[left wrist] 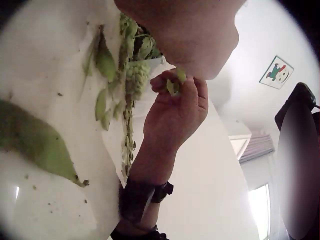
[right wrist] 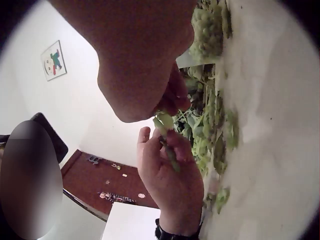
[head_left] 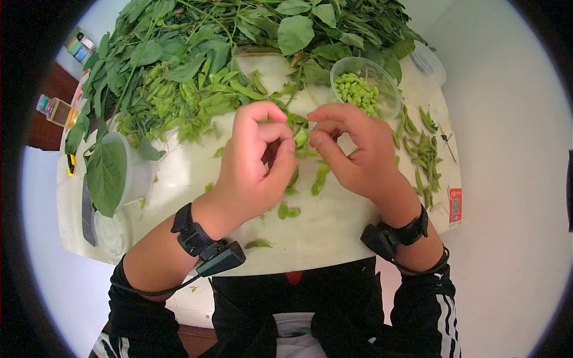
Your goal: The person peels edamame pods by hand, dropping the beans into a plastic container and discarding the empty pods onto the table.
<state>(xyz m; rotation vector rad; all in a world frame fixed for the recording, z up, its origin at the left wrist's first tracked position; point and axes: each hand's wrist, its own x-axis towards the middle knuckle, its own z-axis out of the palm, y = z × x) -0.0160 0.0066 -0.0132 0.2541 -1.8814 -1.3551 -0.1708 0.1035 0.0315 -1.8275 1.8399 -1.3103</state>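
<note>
My left hand [head_left: 253, 155] pinches a green soybean pod [head_left: 301, 138] between thumb and curled fingers over the table. Split open and pale inside, the pod [right wrist: 162, 121] spans the small space between both hands in the right wrist view. My right hand [head_left: 358, 146], close beside the left, has its thumb and index finger curled on the pod's other end; green bits [left wrist: 173, 87] show at its fingertips in the left wrist view. Loose pods [head_left: 320, 178] lie on the table below. Behind the right hand stands a clear round tub [head_left: 391, 89] holding shelled green beans [head_left: 356, 92].
Leafy soybean stalks [head_left: 197, 36] cover the table's far side, with a pod heap [head_left: 209, 98] before them. More pods [head_left: 424, 155] lie at right. At left are a clear container [head_left: 137, 173], a lid [head_left: 111, 235] and a bottle [head_left: 59, 111].
</note>
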